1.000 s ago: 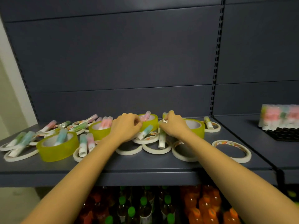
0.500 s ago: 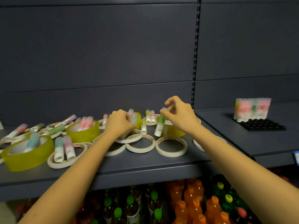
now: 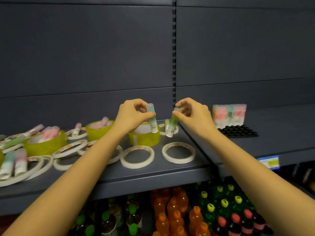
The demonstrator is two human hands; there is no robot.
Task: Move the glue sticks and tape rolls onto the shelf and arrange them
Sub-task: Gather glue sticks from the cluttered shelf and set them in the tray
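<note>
My left hand (image 3: 132,114) pinches a teal-capped glue stick (image 3: 152,120) upright above a yellow-green tape roll (image 3: 144,138). My right hand (image 3: 194,114) pinches a green glue stick (image 3: 172,126) by its cap, tilted, over the right end of the dark shelf (image 3: 153,174). Flat white tape rolls (image 3: 137,156) (image 3: 178,152) lie near the front edge. More yellow-green rolls (image 3: 45,144) (image 3: 98,129) with pink glue sticks inside sit to the left. Loose glue sticks (image 3: 14,161) lie on white rolls at far left.
On the neighbouring shelf to the right stands a wrapped pack of glue sticks (image 3: 229,114) behind a black tray (image 3: 237,131). A blue price label (image 3: 269,161) hangs on that shelf's edge. Drink bottles (image 3: 177,213) fill the level below.
Both hands have risen off the shelf, each lifting a glue stick; the left one had been down among the rolls. The camera has turned to the right.
</note>
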